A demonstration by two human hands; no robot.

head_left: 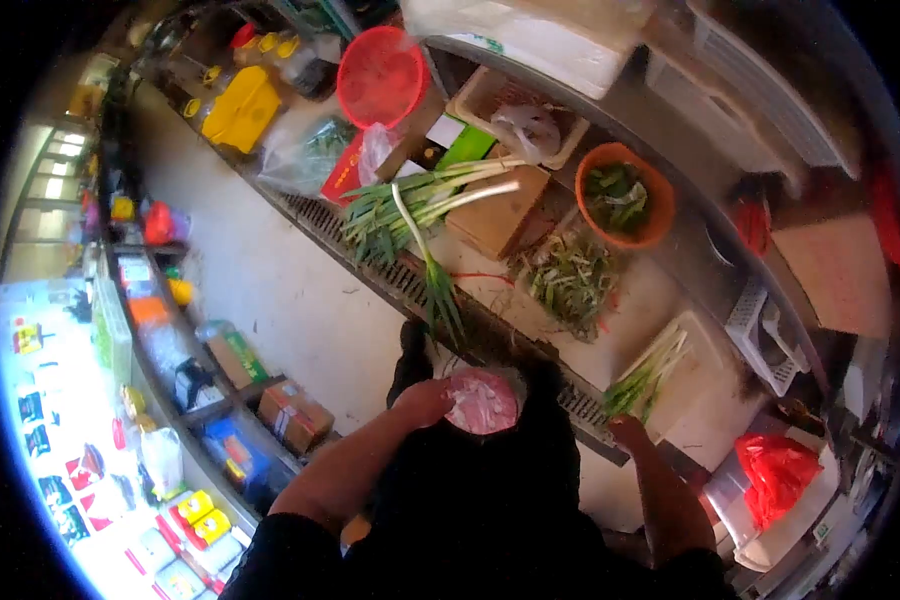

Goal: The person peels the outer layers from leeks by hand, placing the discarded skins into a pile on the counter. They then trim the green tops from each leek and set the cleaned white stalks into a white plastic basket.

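Note:
My left hand (426,403) is closed at the left edge of a pink round thing (483,402) with pale patches, which lies between my dark-clothed legs. Its exact kind does not show. Just below the leafy ends of a bunch of scallions (652,372) is my right hand (628,433), its fingers too small and blurred to read. Those scallions lie at the edge of a pale tray (705,365). Farther up, long leeks (425,205) rest partly on a cardboard box (500,210), and a heap of trimmed leaves (570,280) lies on the floor.
An orange basin (660,215) holds greens. Behind the leeks stand a red basin (382,75) and a yellow container (242,108). A slotted drain grate (320,222) crosses the floor. Packed shelves (160,330) line the left. A red plastic bag (778,475) sits at right.

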